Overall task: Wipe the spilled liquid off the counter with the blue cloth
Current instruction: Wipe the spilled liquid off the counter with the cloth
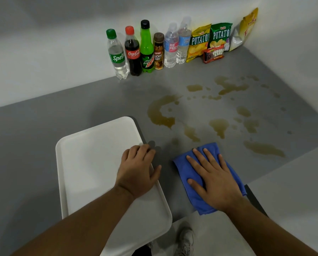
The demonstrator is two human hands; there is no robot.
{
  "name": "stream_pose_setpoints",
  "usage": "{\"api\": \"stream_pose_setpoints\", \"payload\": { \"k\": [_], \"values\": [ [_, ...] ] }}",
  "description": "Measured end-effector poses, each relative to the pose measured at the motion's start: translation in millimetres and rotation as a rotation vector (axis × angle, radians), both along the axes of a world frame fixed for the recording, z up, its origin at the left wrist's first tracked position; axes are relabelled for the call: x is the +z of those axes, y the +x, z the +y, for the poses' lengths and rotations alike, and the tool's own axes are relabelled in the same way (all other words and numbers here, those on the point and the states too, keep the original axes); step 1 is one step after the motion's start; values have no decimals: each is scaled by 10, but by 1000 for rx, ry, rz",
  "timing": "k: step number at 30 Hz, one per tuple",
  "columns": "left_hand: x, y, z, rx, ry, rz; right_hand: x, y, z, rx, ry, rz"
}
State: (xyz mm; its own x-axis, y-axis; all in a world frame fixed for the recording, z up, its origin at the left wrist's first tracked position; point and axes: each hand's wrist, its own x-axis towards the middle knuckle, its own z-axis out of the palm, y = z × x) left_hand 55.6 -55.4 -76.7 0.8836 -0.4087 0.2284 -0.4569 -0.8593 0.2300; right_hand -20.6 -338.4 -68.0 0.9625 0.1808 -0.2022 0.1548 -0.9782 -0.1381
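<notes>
The blue cloth (197, 202) lies folded on the grey counter (43, 137) near its front edge. My right hand (211, 178) presses flat on top of it, fingers spread. Brownish spilled liquid (160, 115) spreads in several puddles and drops beyond the cloth, reaching toward the right wall, with one long patch (263, 148) to the cloth's right. My left hand (138, 170) rests on the right rim of a white tray (91, 163), fingers curled over the edge.
Several drink bottles (132, 52) and snack bags (210, 41) stand in a row against the back wall. The tray overhangs the counter's front edge. A white wall closes the right side. A shoe (186, 241) shows on the floor below.
</notes>
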Motion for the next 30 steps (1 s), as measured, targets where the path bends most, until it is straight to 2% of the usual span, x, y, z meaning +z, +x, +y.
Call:
{"api": "stream_pose_setpoints", "payload": {
  "k": [9, 13, 18, 22, 26, 30],
  "values": [
    [40, 206, 80, -31, 124, 111, -18, 505, 266, -211, -42, 9],
    [85, 249, 60, -20, 118, 90, -24, 424, 497, -118, -45, -9],
    [34, 233, 116, -32, 106, 96, -45, 121, 199, 49, 30, -35],
    [11, 239, 116, -29, 102, 110, -22, 311, 124, -76, -2, -19],
    [5, 234, 115, -21, 92, 105, -22, 693, 406, -204, -30, -1],
    [33, 241, 105, -4, 59, 87, -38, 696, 643, -112, -27, -20]
  ]
}}
